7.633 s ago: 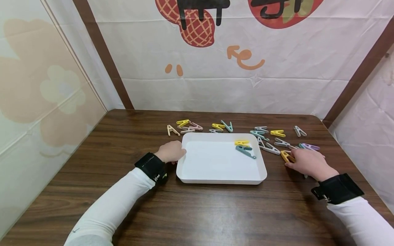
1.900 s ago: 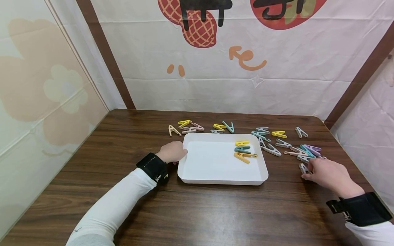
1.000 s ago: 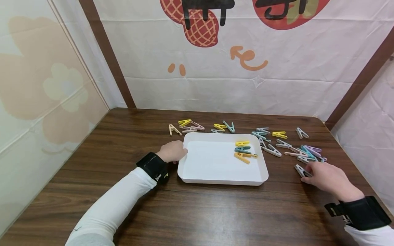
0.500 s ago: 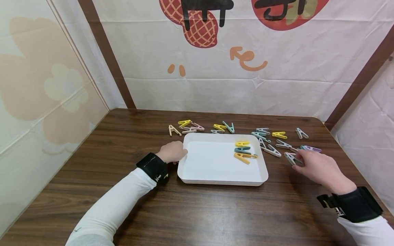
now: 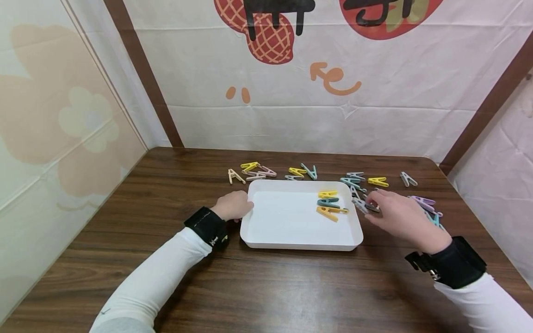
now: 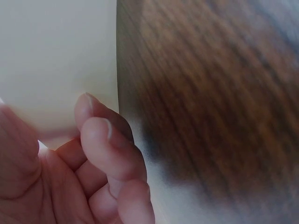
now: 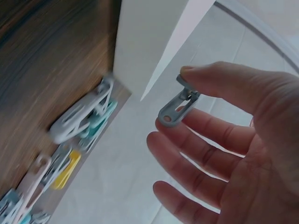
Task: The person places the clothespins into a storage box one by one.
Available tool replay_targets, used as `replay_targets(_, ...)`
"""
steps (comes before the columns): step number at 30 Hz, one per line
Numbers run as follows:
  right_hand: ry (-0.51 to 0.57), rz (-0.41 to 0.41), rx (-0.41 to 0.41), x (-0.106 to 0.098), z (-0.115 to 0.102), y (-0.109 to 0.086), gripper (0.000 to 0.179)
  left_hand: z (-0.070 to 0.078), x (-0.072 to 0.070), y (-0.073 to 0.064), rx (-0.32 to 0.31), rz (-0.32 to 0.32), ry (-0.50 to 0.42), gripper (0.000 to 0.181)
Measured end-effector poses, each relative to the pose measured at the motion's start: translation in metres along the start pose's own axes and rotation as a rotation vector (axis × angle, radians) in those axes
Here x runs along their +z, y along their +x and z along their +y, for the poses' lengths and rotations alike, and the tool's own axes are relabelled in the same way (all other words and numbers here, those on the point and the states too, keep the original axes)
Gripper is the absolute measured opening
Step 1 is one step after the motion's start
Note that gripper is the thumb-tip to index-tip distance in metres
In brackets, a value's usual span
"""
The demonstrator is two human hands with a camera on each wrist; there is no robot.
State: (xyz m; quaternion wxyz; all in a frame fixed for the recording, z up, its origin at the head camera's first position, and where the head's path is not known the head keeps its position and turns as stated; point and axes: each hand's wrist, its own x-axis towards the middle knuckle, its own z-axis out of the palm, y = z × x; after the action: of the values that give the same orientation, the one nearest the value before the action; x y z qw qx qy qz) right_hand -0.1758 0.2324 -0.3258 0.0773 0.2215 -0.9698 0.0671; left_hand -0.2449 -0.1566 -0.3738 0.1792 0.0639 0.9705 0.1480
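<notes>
Between thumb and fingers, my right hand [image 5: 401, 218] pinches a grey clothespin [image 7: 179, 106], held just right of the white tray [image 5: 297, 246]. In the right wrist view the thumb presses one handle while the other fingers spread below. My left hand [image 5: 232, 206] grips the tray's left edge, its curled fingers [image 6: 112, 147] against the outer wall. Inside the tray, near its right side, lie a yellow clothespin [image 5: 327, 194], a teal clothespin [image 5: 328, 203] and an orange-yellow clothespin [image 5: 331, 212], one below the other.
Loose clothespins in several colours lie on the wooden table [image 5: 291, 286]: a pink and yellow group [image 5: 258, 173] behind the tray's left corner, others right of the tray, including a purple clothespin [image 5: 423, 201] near my right wrist. A printed cloth [image 5: 266, 125] hangs behind the table.
An orange-yellow clothespin has come to lie in the tray. My right hand has picked up the grey clothespin from the far right and moved left with it. The left hand stays put.
</notes>
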Motion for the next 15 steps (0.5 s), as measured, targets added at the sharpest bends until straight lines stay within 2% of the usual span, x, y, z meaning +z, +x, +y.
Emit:
replay_targets(7, 0.022, -0.049, -0.064, 0.007, -0.017, 0.011, 0.03, 0.0, 0.0, 0.0, -0.003, 0.001, -0.004, 0.03)
replay_targets(15, 0.015, -0.08, -0.136, 0.021, -0.026, 0.017, 0.027, 0.001, -0.001, -0.001, -0.001, -0.002, -0.005, 0.029)
